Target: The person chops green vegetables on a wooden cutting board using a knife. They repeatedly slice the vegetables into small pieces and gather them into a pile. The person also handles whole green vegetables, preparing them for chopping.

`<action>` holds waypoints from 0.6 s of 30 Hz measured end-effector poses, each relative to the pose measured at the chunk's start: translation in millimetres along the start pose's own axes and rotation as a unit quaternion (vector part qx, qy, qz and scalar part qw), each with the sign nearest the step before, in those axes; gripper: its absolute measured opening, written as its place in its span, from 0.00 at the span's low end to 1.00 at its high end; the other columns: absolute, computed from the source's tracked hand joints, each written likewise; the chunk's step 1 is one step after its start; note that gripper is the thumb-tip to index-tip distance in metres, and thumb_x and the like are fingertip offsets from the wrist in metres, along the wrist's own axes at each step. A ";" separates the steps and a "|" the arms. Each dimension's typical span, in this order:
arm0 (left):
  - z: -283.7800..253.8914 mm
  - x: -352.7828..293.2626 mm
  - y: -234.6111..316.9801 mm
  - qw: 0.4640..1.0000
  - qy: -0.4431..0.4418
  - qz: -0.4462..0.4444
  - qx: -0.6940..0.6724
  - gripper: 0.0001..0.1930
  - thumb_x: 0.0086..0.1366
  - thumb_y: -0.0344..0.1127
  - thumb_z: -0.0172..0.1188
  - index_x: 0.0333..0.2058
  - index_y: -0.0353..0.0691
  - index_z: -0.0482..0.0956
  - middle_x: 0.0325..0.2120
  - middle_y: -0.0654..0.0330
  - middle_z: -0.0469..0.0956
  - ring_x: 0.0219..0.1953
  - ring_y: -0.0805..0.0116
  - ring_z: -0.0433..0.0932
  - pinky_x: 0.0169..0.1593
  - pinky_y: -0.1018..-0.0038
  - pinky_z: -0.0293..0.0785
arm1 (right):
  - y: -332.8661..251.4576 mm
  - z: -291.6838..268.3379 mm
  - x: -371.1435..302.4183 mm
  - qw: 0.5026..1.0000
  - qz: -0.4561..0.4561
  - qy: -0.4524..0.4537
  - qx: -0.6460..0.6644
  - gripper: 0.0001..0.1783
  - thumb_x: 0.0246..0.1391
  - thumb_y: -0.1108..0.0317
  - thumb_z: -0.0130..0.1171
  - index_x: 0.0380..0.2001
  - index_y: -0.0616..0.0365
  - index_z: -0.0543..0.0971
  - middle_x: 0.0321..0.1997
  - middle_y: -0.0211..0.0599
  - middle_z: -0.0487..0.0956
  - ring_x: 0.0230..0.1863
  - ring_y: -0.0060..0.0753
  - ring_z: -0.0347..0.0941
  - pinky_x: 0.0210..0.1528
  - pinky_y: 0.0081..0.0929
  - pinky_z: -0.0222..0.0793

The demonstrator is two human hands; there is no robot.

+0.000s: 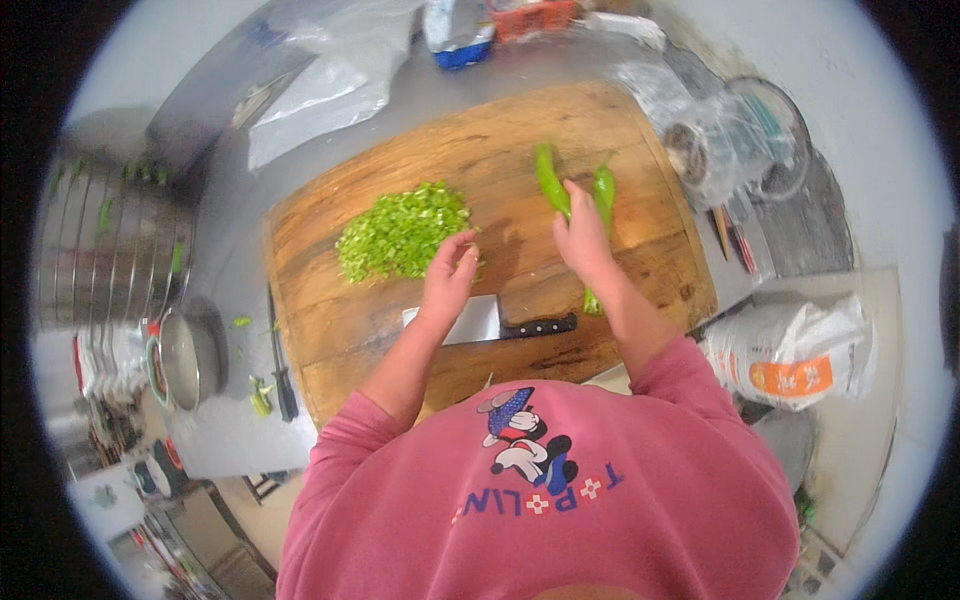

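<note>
A wooden cutting board (530,130) lies before me. On it, to the left, is a heap of chopped green pepper (400,235). My left hand (452,275) hovers at the heap's right edge, its fingers loosely bent and apart, with nothing visible in them. My right hand (583,240) is closed around a long green pepper (549,175), whose upper end sticks out past the fingers. Beside it a second green pepper (604,188) shows, partly hidden by that hand. A cleaver (470,320) with a black handle lies flat below my hands, its blade partly covered by my left wrist.
At the board's left lie a sharpening rod (282,385) and green scraps. A metal pot (190,358) stands farther left. Plastic sheeting (325,95) and a blue-and-white bag (457,35) are at the back. A bagged container (735,145) stands back right, a white sack (790,355) lower right.
</note>
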State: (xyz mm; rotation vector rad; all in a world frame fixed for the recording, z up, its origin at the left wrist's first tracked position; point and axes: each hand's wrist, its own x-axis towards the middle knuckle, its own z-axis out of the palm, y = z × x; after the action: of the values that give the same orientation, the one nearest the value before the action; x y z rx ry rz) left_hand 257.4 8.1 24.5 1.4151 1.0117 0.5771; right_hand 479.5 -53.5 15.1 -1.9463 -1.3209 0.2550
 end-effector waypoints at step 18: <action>-113.5 -139.0 37.1 0.914 0.055 0.095 -0.391 0.21 0.68 0.30 0.53 0.59 0.38 0.65 0.40 0.62 0.74 0.40 0.72 0.74 0.47 0.73 0.73 | -239.3 37.6 -51.5 0.917 -0.212 -0.176 0.288 0.35 0.50 0.68 0.67 0.60 0.61 0.65 0.47 0.44 0.75 0.46 0.34 0.73 0.48 0.30 0.68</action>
State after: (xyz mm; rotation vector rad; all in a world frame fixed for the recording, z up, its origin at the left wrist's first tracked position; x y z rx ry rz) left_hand 102.4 -44.3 107.1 0.7649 0.6089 1.0740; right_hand 265.8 -37.2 139.2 -1.1201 -1.6313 0.7129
